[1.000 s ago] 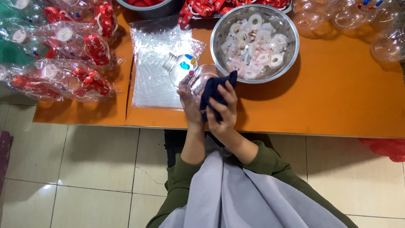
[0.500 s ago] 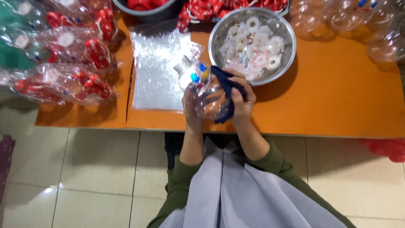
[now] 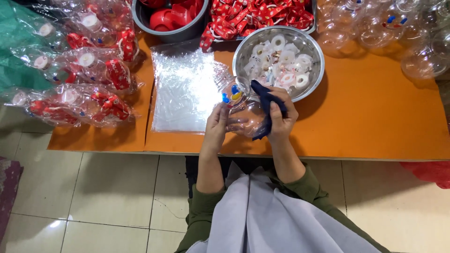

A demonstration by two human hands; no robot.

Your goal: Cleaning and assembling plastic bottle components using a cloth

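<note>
A clear plastic bottle (image 3: 241,110) with a small blue, yellow and red picture on it is held over the near edge of the orange table (image 3: 375,117). My left hand (image 3: 216,125) grips its left side. My right hand (image 3: 281,115) presses a dark blue cloth (image 3: 265,100) against the bottle's right side.
A steel bowl (image 3: 315,51) of white round caps stands just behind the hands. A stack of clear plastic bags (image 3: 185,86) lies left of it. Bagged bottles with red labels (image 3: 89,79) fill the left. Red straps (image 3: 253,14), a grey bowl (image 3: 140,18), bare clear bottles (image 3: 389,28) lie behind.
The bottle has been turned in my hands and the cloth has slid along its right side. Both hands stay at the same spot by the table edge.
</note>
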